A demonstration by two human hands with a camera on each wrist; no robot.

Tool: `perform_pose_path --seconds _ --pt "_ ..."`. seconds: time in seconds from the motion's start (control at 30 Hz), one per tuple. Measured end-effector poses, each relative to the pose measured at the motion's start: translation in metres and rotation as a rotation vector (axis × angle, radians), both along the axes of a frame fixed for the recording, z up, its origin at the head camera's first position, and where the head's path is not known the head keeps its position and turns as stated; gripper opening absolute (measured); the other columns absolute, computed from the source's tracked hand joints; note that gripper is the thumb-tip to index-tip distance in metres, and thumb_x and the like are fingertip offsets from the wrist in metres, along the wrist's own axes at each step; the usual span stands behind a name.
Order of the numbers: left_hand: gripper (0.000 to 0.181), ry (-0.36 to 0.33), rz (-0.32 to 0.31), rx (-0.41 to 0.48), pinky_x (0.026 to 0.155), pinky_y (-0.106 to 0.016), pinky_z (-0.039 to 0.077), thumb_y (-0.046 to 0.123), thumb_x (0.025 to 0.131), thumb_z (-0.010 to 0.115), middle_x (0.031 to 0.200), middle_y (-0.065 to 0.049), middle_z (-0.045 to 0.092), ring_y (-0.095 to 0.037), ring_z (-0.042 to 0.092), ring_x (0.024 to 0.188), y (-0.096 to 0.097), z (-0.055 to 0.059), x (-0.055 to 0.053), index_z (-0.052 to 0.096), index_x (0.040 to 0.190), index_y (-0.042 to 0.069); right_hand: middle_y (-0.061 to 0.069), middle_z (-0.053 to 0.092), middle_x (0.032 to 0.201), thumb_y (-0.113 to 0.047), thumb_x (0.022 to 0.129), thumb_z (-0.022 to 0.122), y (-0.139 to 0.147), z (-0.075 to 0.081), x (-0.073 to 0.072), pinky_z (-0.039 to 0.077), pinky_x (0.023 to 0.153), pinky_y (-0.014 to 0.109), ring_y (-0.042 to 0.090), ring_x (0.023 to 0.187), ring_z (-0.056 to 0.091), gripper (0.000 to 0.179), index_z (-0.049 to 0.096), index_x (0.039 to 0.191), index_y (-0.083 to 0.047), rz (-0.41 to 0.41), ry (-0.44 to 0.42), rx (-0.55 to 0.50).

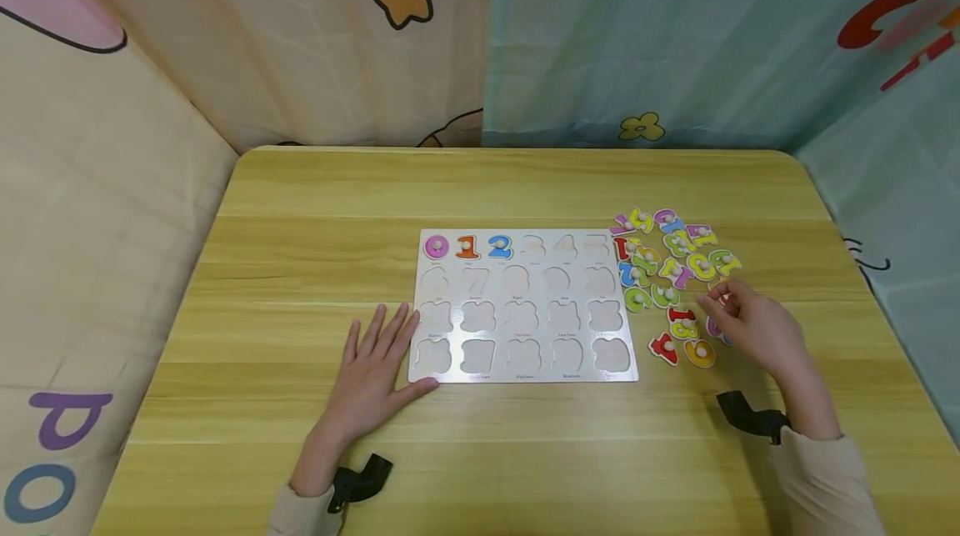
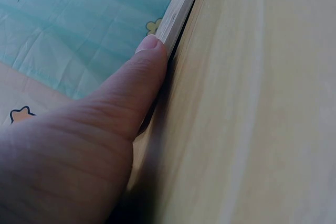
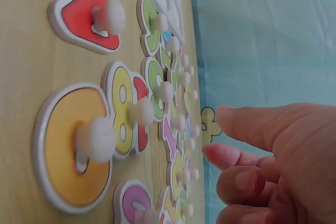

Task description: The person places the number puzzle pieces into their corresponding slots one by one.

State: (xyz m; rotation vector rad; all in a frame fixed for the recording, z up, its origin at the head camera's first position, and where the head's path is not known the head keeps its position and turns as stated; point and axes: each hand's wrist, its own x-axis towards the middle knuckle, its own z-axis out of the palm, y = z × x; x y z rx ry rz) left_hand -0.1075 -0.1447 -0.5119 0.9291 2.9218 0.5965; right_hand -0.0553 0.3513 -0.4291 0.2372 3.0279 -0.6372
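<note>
Curtains [image 1: 637, 36] hung behind the wooden table [image 1: 525, 453]. Number pieces [image 1: 701, 267] lay mostly to the left of the right hand [image 1: 757, 332], the nearer of 2 hands; it held nothing, thumb and forefinger being apart. The left hand [image 1: 367, 390], fingers spread, touched the puzzle board [image 1: 501, 365] at its left end.

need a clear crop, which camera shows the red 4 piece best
The right wrist view: the red 4 piece appears large and unblocked, its knob standing out. The head view shows it whole but small, just right of the board. The left wrist view doesn't show it.
</note>
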Motion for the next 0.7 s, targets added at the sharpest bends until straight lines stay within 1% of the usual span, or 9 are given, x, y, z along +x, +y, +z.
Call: perform_pose_path --seconds 0.2,0.33,0.43,0.53,0.6,0.7 --pt "0.091 -0.007 0.001 -0.007 0.110 -0.055 -0.005 0.066 0.084 0.053 0.158 -0.006 0.014 -0.032 0.001 0.143 -0.001 -0.001 0.001 0.020 0.153 0.016 0.000 0.054 0.058 -0.043 0.099 0.046 -0.003 0.000 -0.018 0.032 0.044 0.031 0.017 0.047 0.047 0.043 0.052 0.105 -0.001 0.002 -0.062 -0.023" --pt "0.092 -0.020 0.001 -0.009 0.110 -0.054 -0.006 0.067 0.084 0.052 0.158 -0.006 0.013 -0.031 0.000 0.143 0.000 -0.001 0.002 0.019 0.153 0.017 0.001 0.054 0.057 -0.044 0.099 0.046 -0.003 0.000 -0.025 0.034 0.043 0.032 0.018 0.045 0.053 0.045 0.051 0.107 0.000 -0.003 -0.083 -0.038" --pt "0.092 -0.024 0.003 -0.006 0.110 -0.054 -0.006 0.067 0.084 0.053 0.158 -0.006 0.013 -0.031 0.000 0.143 0.000 -0.001 0.002 0.020 0.153 0.016 0.002 0.053 0.060 -0.042 0.098 0.047 -0.001 0.001 -0.028 0.033 0.043 0.032 0.019 0.045 0.052 0.044 0.051 0.107 0.000 -0.010 -0.068 -0.038" --pt "0.092 -0.020 0.004 -0.012 0.110 -0.054 -0.005 0.067 0.084 0.053 0.158 -0.006 0.013 -0.031 0.000 0.143 -0.001 -0.001 0.002 0.020 0.153 0.016 0.003 0.052 0.064 -0.039 0.098 0.049 0.002 0.003 -0.029 0.033 0.044 0.032 0.019 0.047 0.047 0.041 0.053 0.107 0.000 -0.020 -0.033 -0.022" --pt "0.091 -0.014 0.002 -0.014 0.110 -0.055 -0.005 0.067 0.084 0.053 0.158 -0.006 0.013 -0.032 0.001 0.143 -0.001 -0.001 0.002 0.020 0.153 0.016 0.003 0.051 0.065 -0.039 0.098 0.050 0.006 0.004 -0.030 0.032 0.044 0.032 0.019 0.048 0.044 0.041 0.053 0.107 0.001 -0.030 -0.017 -0.011" --pt "0.091 -0.009 0.002 -0.011 0.110 -0.055 -0.005 0.067 0.084 0.053 0.158 -0.006 0.013 -0.032 0.001 0.143 -0.001 -0.001 0.002 0.020 0.153 0.017 0.004 0.051 0.064 -0.038 0.098 0.050 0.011 0.005 -0.030 0.032 0.043 0.032 0.019 0.048 0.043 0.041 0.053 0.107 0.002 -0.044 -0.002 -0.003"
